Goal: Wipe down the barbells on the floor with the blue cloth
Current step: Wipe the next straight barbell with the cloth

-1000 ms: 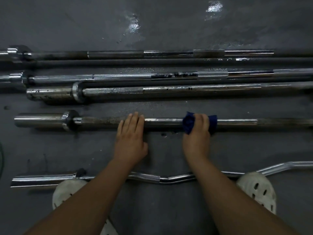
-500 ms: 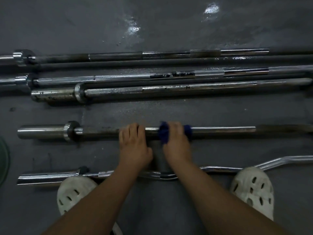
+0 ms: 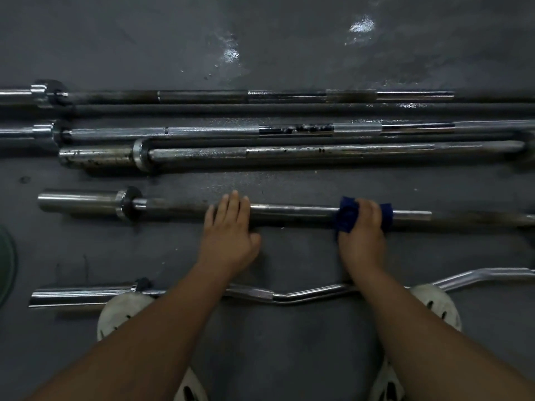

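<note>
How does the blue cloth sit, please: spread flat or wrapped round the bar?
Wrapped: the blue cloth bunches round the straight steel barbell under the right hand.

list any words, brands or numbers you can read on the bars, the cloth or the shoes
None: no text can be read anywhere in this view.
Bar being wiped: bare metal, no marking shows.
Other straight bars: dark spots and rough grip bands only.
Bent bar: plain chrome.
Blue cloth: no label in view.
White shoes: holes only, no logo visible.
</note>
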Tool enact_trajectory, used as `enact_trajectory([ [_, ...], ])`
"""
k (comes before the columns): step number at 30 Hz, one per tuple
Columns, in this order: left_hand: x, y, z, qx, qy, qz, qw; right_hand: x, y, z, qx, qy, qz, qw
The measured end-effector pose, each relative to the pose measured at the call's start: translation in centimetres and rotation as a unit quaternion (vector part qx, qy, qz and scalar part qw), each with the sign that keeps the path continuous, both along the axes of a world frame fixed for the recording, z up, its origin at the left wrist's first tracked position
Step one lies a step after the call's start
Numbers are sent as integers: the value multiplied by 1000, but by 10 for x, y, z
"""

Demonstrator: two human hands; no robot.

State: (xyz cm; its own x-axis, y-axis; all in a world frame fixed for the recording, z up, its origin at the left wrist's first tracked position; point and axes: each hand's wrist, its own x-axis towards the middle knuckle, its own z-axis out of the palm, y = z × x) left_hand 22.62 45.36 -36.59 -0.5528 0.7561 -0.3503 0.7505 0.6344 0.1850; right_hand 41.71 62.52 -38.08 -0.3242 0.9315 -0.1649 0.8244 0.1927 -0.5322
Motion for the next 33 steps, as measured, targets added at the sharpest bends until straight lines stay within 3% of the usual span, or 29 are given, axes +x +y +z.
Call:
enact_trajectory([
  [2, -4, 4, 2, 4, 4, 10, 1000, -35, -15, 2, -24, 19, 38, 999],
  [4, -4, 5, 2, -2, -13, 12, 1000, -70, -41, 5, -63, 14, 190, 980],
  [6, -9, 10, 2, -4, -17, 8, 1000, -89, -48, 7, -82, -17, 279, 957],
  [9, -15, 13, 6, -13, -8, 2, 1000, -68, -24, 7, -45, -28, 233, 971],
  [14, -17, 19, 6, -19, -26, 15, 999, -36, -7, -10, -2, -5, 11, 1000],
  [16, -19, 24, 6, -17, -40, 23, 999, -69, -25, -5, -21, 7, 77, 997],
  [18, -22, 26, 7, -11, -58, 27, 998, -103, -50, -1, -57, -13, 241, 969],
  [20, -28, 26, 8, -14, -64, 20, 998, -114, -57, 3, -68, -45, 321, 943],
  [22, -31, 24, 11, -23, -55, 9, 998, -98, -38, 3, -44, -50, 291, 955],
  [26, -23, 25, 10, -16, -72, 34, 997, -73, -24, -1, -15, -53, 93, 994],
  [27, -22, 26, 10, -9, -73, 41, 996, -85, -33, 2, -28, -51, 111, 992],
  [30, -27, 26, 11, -6, -76, 31, 997, -110, -54, 7, -64, -59, 294, 952],
  [31, -29, 24, 12, -13, -67, 20, 997, -109, -48, 8, -67, -59, 306, 948],
  [33, -27, 20, 14, -24, -46, 8, 999, -92, -28, 7, -67, -62, 225, 970],
])
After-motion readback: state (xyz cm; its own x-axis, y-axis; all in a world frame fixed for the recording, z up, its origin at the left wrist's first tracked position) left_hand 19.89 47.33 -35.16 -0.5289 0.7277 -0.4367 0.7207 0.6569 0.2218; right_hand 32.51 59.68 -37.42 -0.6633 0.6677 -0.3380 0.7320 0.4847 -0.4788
